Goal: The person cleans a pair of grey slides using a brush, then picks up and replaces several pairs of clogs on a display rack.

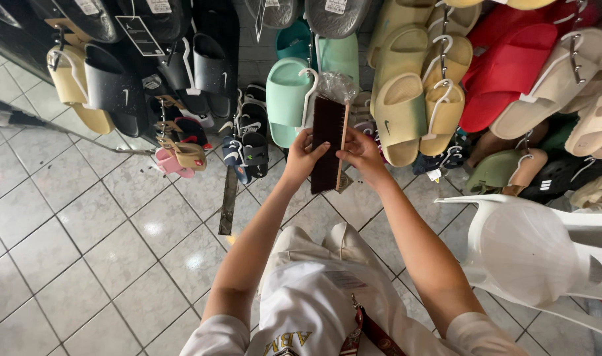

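Both hands' fingers (312,140) around brush (328,142)

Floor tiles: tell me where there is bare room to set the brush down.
Bare tiled floor lies left of the left hand, below the black slides. A smaller patch sits between the right hand and the white plastic chair. The wall of hanging slides behind the brush is crowded.

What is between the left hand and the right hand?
In the head view, a dark brush with a wooden back lies between the left hand and right hand; both hold it.
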